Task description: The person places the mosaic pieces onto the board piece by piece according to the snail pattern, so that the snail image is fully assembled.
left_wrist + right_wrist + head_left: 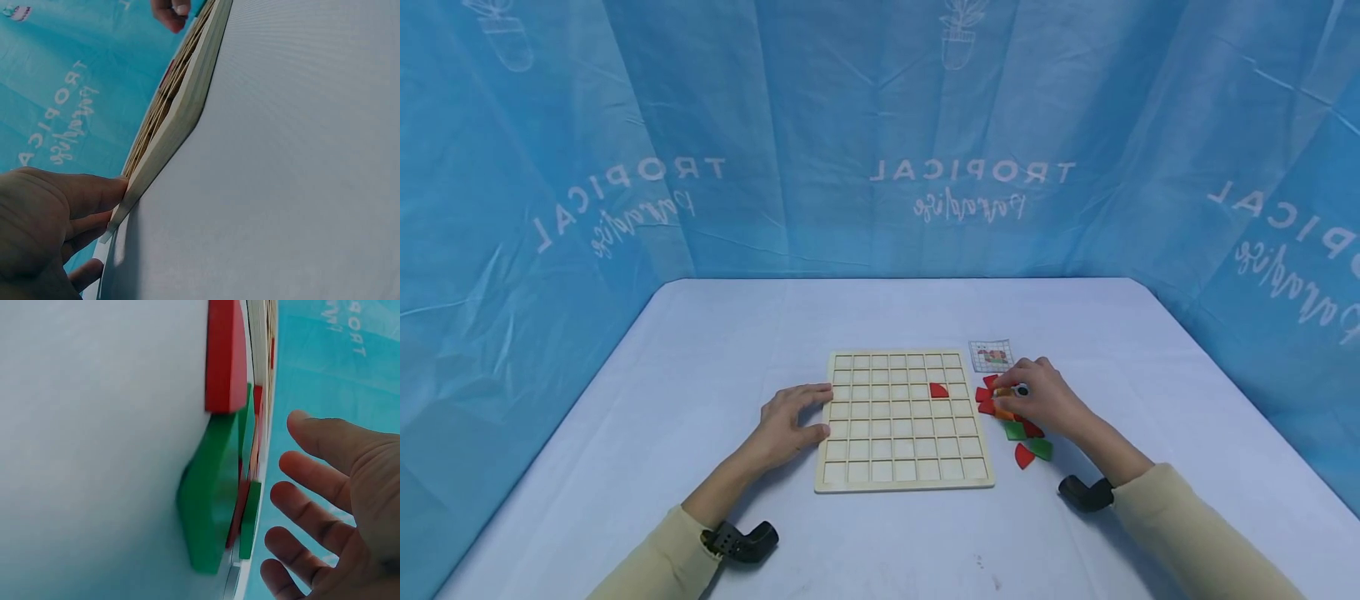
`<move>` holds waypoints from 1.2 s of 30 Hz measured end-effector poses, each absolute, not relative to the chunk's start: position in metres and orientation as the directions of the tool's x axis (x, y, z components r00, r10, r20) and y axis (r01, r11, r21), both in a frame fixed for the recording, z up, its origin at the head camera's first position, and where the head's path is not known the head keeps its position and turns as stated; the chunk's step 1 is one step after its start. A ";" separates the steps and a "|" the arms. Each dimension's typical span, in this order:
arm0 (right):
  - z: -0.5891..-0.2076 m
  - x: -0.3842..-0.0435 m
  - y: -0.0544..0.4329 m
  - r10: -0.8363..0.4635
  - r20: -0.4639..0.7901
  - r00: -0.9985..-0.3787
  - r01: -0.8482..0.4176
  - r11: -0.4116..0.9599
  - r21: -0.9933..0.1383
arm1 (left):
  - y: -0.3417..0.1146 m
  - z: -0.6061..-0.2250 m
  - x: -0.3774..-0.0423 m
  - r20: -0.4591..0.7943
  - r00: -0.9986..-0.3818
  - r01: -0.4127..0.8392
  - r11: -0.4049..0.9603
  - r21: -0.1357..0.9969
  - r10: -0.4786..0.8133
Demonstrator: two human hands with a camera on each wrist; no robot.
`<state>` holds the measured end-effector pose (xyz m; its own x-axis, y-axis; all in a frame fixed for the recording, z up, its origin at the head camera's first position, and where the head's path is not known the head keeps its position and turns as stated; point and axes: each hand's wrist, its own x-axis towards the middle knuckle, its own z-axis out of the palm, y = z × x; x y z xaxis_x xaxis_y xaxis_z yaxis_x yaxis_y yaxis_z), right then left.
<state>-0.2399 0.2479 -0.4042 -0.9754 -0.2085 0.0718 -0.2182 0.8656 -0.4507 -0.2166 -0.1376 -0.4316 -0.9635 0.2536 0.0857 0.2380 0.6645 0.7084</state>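
Note:
A pale wooden grid board (pixel 882 472) lies flat on the table, with one red quarter-round piece (pixel 938 390) in a cell towards its right side. My left hand (pixel 784 427) rests against the board's left edge, thumb and fingers extended and touching the rim. To the right of the board, my right hand (pixel 1041 398) hovers over a loose cluster of flat pieces. The right wrist view shows its fingers apart, with nothing visible between them. Near it lie a green piece (pixel 1040 448), a red piece (pixel 1024 456) and an orange piece (pixel 1003 414); the hand hides others.
A small printed card (pixel 982 360) with a coloured picture on a grid lies behind the pieces, at the board's upper right. The white-covered table (pixel 745 333) ends at a blue printed curtain (pixel 820 225) at the back and sides.

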 end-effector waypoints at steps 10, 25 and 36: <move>-0.410 -0.249 0.235 -0.238 0.123 -0.963 -0.268 0.883 -0.385 | -0.137 -0.431 -0.216 0.078 -0.964 0.231 0.658 0.717 0.254; -0.414 -0.255 0.226 -0.206 0.131 -0.970 -0.238 0.917 -0.320 | -0.139 -0.430 -0.216 0.067 -0.963 0.229 0.654 0.722 0.262; -0.416 -0.249 0.243 -0.224 0.067 -0.972 -0.233 0.908 -0.348 | -0.139 -0.431 -0.215 0.079 -0.960 0.241 0.655 0.716 0.267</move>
